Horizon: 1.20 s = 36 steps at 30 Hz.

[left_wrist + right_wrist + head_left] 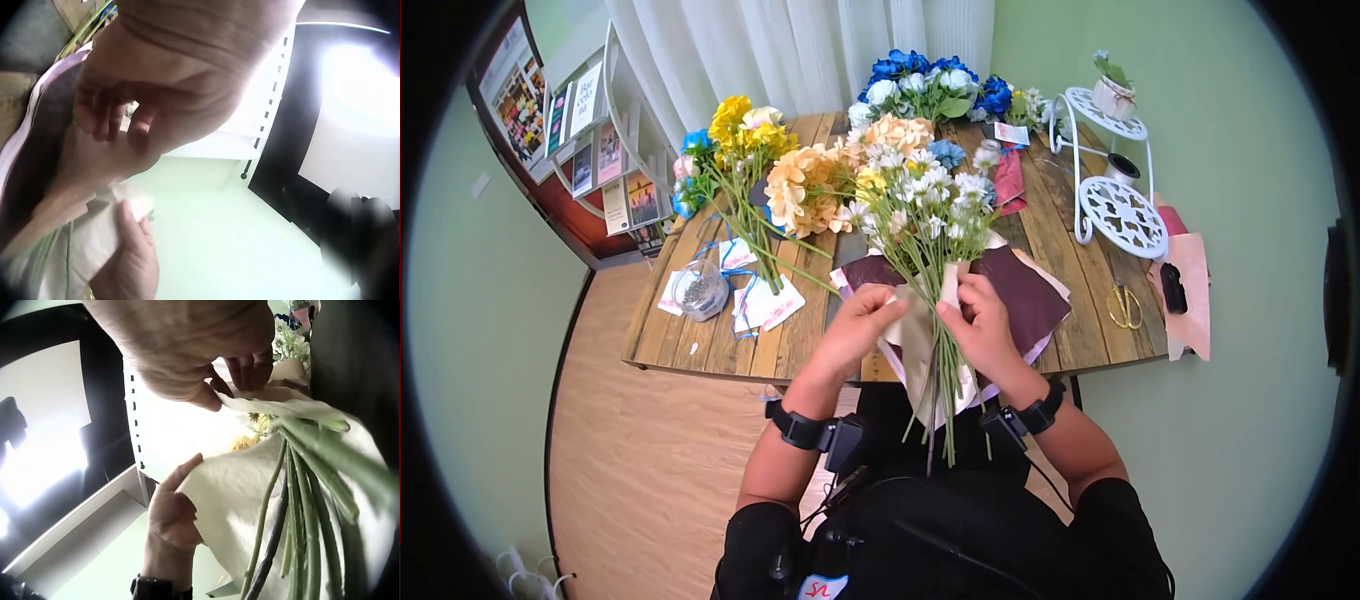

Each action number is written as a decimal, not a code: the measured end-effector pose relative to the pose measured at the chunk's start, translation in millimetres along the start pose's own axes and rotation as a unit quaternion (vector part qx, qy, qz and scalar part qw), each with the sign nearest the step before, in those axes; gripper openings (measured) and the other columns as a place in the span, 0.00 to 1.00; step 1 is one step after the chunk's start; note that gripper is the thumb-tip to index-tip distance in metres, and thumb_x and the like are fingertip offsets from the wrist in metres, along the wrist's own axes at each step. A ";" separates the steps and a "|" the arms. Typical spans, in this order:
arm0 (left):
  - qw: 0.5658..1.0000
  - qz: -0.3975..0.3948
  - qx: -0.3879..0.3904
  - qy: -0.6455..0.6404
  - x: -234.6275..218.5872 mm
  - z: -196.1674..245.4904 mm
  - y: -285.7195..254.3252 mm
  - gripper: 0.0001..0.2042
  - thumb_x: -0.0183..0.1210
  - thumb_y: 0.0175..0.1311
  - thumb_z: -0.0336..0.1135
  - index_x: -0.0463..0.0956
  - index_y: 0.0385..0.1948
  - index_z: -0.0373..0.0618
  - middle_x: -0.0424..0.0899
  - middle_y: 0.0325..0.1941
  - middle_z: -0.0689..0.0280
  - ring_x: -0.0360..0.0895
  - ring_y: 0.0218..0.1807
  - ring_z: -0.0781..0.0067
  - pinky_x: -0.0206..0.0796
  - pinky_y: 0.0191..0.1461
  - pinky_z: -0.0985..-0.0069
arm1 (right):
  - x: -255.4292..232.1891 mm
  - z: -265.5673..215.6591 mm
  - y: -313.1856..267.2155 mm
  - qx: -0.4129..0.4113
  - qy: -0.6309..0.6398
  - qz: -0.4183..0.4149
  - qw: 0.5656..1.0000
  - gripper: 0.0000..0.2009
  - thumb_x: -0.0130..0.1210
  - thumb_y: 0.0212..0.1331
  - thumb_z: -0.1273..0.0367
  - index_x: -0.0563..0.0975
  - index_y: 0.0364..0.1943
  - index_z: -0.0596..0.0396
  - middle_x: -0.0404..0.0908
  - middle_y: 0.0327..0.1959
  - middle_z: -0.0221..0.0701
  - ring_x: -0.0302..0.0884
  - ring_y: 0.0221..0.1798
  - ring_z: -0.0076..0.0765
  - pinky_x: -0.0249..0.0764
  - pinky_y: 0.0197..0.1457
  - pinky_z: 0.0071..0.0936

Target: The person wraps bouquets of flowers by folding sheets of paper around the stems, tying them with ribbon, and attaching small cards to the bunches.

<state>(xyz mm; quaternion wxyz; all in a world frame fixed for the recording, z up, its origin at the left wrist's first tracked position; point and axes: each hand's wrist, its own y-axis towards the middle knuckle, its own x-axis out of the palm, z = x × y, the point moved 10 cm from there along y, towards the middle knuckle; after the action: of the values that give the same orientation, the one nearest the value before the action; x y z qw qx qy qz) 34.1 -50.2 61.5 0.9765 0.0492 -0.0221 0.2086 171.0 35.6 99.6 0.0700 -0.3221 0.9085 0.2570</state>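
Observation:
A bunch of white daisy-like flowers (935, 205) lies over the table's near edge, its green stems (945, 400) pointing toward the body. Cream wrapping paper (228, 500) stands up around the stems, with dark purple paper (1020, 300) spread underneath. On the left side of the bunch, my left hand (862, 322) grips one edge of the cream paper between thumb and fingers. Opposite it, my right hand (982, 325) pinches the other edge, thumb toward the stems. The right wrist view shows the stems (306, 531) running between the two paper sides.
Peach hydrangea-like flowers (805, 190), yellow flowers (740, 125) and blue flowers (905, 65) lie farther back on the wooden table (1090, 320). At left stands a clear tub (700, 290) beside small cards (768, 303). Gold-handled scissors (1124, 306) and a white tiered stand (1122, 215) are at right.

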 end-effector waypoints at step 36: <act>0.876 -0.014 -0.099 -0.472 51.1 -23.0 2.7 0.21 0.49 0.45 0.34 0.71 0.43 0.36 0.78 0.41 0.56 0.76 0.42 0.60 0.66 0.51 0.67 | 5.0 47.2 -13.0 0.195 0.428 0.050 0.881 0.19 0.41 0.66 0.61 0.68 0.51 0.64 0.75 0.47 0.35 0.74 0.48 0.31 0.68 0.52 0.28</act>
<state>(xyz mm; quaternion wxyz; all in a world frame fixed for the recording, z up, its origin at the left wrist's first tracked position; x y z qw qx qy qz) 80.0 -24.6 42.1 0.8527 0.0456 -0.5002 0.1435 173.3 48.4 52.2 -0.2773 -0.3350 0.8964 -0.0858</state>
